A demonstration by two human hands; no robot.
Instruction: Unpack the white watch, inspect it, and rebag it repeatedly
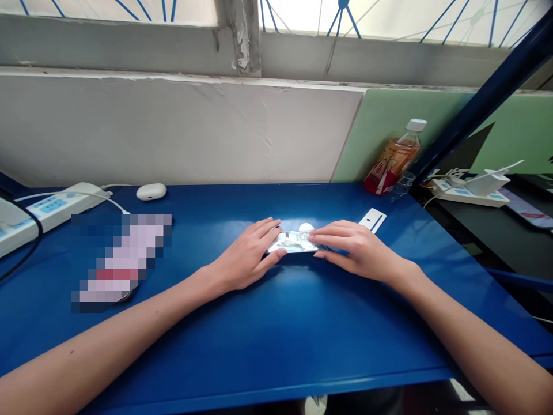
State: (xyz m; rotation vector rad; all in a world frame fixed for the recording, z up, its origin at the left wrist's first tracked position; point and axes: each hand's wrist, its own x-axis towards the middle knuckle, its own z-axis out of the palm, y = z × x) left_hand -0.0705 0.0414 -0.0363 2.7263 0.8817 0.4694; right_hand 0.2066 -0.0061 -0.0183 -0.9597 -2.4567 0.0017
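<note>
On the blue desk point(276, 334) lies a small, flat, shiny silvery packet point(296, 242), its exact kind too small to make out. My left hand point(248, 253) holds its left end, fingers along the far side and thumb at the near edge. At the right end, my right hand point(356, 248) has its fingertips over the packet and its thumb close to the near corner. A round white piece point(306, 227) shows just behind the packet. Beyond my right hand is a white card point(372, 220) with a dark stripe, partly covered by that hand.
To the left are a blurred-out phone-like item point(125, 259) with a white cable, a white earbud case point(151, 191) and a power strip point(56, 207). A drink bottle point(394, 158) leans at the back right beside a blue post point(479, 98). Another power strip point(470, 193) sits beyond.
</note>
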